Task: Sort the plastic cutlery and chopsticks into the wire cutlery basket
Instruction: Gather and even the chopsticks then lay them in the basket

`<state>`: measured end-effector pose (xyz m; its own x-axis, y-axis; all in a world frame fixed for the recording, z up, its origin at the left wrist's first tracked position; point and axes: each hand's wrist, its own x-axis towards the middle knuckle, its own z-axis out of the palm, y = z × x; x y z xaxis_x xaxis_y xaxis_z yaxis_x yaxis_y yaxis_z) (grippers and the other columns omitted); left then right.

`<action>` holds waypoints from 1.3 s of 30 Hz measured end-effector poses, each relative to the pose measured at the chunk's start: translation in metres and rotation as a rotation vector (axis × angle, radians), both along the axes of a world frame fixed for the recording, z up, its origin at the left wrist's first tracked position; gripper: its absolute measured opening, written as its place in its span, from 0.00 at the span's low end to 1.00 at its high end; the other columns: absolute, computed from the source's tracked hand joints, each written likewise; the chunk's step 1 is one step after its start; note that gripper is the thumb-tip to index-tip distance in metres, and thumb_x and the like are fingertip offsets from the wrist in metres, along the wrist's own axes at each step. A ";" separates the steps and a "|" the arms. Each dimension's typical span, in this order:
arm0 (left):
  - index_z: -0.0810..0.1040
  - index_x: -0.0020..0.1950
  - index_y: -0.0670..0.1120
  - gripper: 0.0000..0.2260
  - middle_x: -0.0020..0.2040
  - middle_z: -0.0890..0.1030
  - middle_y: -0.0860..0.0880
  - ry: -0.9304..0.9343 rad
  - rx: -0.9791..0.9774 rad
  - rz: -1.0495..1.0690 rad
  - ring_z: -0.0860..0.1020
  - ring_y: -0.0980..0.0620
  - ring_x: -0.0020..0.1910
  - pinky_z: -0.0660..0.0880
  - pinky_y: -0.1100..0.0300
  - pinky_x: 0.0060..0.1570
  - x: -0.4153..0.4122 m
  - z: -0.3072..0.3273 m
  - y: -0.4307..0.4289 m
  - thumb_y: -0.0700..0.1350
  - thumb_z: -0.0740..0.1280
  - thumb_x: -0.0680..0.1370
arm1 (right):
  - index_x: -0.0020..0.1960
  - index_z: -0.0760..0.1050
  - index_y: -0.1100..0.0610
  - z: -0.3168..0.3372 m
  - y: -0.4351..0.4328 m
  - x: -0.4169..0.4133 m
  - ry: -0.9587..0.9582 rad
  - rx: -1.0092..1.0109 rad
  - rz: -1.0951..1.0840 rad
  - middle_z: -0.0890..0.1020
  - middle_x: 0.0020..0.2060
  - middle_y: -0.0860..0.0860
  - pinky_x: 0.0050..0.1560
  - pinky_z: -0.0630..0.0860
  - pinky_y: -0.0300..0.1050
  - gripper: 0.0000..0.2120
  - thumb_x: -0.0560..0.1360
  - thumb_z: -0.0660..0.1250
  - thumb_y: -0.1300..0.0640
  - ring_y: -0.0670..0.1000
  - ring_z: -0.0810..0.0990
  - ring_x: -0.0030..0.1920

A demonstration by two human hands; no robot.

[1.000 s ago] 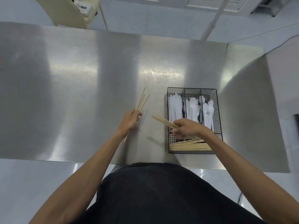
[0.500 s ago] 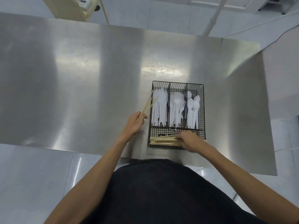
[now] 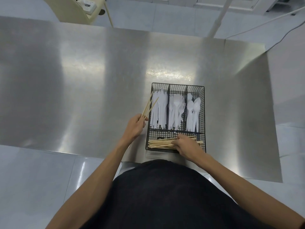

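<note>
Now left hand [image 3: 136,124] grips chopsticks [image 3: 149,104] beside basket [image 3: 178,83]; right hand [image 3: 186,145] covers chopstick pile [image 3: 160,143].

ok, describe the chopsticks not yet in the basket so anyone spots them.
Steel table, black wire basket at its near edge. Beside the basket's left rim, the left hand grips a few chopsticks, fanned out. The bundle lies flat in the near compartment under the right hand.

Steel table [image 3: 82,80] w/ wire basket [image 3: 204,113] (near edge).
</note>
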<state>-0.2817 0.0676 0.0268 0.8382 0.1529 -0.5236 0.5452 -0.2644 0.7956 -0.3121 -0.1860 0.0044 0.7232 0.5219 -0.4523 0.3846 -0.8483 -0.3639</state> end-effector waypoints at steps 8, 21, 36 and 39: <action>0.78 0.50 0.41 0.13 0.34 0.72 0.48 0.003 -0.001 -0.020 0.66 0.57 0.27 0.62 0.67 0.24 0.001 0.002 -0.005 0.42 0.55 0.84 | 0.58 0.84 0.55 -0.002 -0.004 -0.006 -0.066 0.038 -0.011 0.79 0.46 0.52 0.45 0.75 0.50 0.12 0.82 0.64 0.53 0.54 0.77 0.47; 0.78 0.51 0.43 0.13 0.35 0.73 0.48 0.004 0.009 -0.017 0.67 0.56 0.28 0.63 0.67 0.26 -0.002 0.001 -0.002 0.43 0.55 0.84 | 0.49 0.83 0.58 -0.010 0.004 -0.006 -0.132 0.030 0.008 0.80 0.41 0.51 0.36 0.70 0.45 0.12 0.82 0.63 0.54 0.52 0.77 0.40; 0.78 0.50 0.42 0.13 0.36 0.75 0.46 -0.005 0.005 -0.031 0.68 0.56 0.27 0.64 0.65 0.26 0.001 -0.005 -0.001 0.42 0.55 0.84 | 0.53 0.82 0.58 -0.009 0.012 -0.007 -0.116 0.092 0.009 0.79 0.47 0.52 0.40 0.69 0.44 0.10 0.81 0.66 0.53 0.53 0.78 0.45; 0.79 0.49 0.42 0.13 0.35 0.75 0.47 0.002 0.011 -0.033 0.67 0.57 0.27 0.63 0.65 0.26 0.004 -0.007 -0.001 0.42 0.55 0.84 | 0.55 0.82 0.57 -0.009 0.006 -0.006 -0.134 0.068 0.008 0.80 0.46 0.52 0.41 0.74 0.47 0.10 0.80 0.67 0.53 0.54 0.79 0.45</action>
<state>-0.2781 0.0667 0.0195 0.8416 0.1306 -0.5240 0.5378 -0.2907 0.7913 -0.3180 -0.1799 -0.0044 0.7707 0.5539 -0.3150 0.4401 -0.8202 -0.3655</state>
